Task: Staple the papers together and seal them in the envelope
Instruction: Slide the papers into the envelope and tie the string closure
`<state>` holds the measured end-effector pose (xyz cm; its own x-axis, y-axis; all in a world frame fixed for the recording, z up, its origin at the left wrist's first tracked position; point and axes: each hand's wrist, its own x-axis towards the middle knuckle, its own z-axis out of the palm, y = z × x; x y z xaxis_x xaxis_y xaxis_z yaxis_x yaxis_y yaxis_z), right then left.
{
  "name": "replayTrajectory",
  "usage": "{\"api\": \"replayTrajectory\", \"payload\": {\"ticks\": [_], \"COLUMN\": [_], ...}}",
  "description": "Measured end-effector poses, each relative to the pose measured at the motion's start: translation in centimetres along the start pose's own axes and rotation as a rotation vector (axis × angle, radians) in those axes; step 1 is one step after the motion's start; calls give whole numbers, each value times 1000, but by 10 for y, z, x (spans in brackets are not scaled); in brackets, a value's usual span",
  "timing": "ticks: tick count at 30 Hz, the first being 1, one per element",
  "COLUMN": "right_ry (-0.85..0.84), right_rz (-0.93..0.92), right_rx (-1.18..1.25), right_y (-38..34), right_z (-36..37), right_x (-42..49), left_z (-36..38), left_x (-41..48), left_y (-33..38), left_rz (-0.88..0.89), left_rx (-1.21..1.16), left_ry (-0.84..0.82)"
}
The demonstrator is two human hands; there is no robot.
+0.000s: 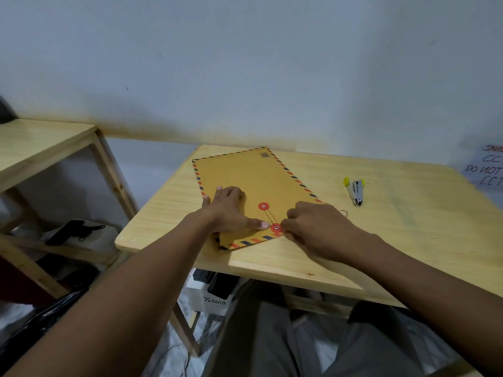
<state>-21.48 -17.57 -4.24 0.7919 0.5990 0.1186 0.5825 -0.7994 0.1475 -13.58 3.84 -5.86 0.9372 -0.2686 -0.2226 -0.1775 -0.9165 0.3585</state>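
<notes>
**Both hands on the envelope at its string tie**

The brown envelope [261, 180] with a red-and-blue striped border lies flat on the wooden table [394, 240], angled, its near end close to the table's front edge. The left hand [228, 208] presses on it palm down, fingers straight and slightly apart, thumb reaching toward the lower red disc [276, 227]. A thin string [270, 216] runs from that disc to the upper red disc [263, 206]. The right hand [318, 227] sits just beside the lower disc, fingers curled with tips bunched at the disc's edge. The hand's back hides the tips, so a pinch cannot be confirmed.

A stapler [355, 192] with a yellow end lies on the table, well apart to the right of the envelope. A thin loop [343, 212] shows just past the right hand. A handwritten note [487, 170] hangs at the far right. A second wooden table [40, 148] stands to the left, and a white box [212, 302] sits under the main table.
</notes>
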Motion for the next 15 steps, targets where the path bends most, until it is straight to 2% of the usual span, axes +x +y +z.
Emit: {"api": "replayTrajectory", "payload": {"ticks": [5, 15], "right_ry": [-54, -193], "right_rz": [40, 90], "right_rx": [152, 340], "right_y": [-9, 16], "right_z": [1, 2], "right_x": [12, 85], "left_z": [-22, -21], "left_x": [-14, -9], "left_y": [0, -11], "left_rz": [4, 71], "left_rx": [-1, 0], "left_ry": [-167, -193]}}
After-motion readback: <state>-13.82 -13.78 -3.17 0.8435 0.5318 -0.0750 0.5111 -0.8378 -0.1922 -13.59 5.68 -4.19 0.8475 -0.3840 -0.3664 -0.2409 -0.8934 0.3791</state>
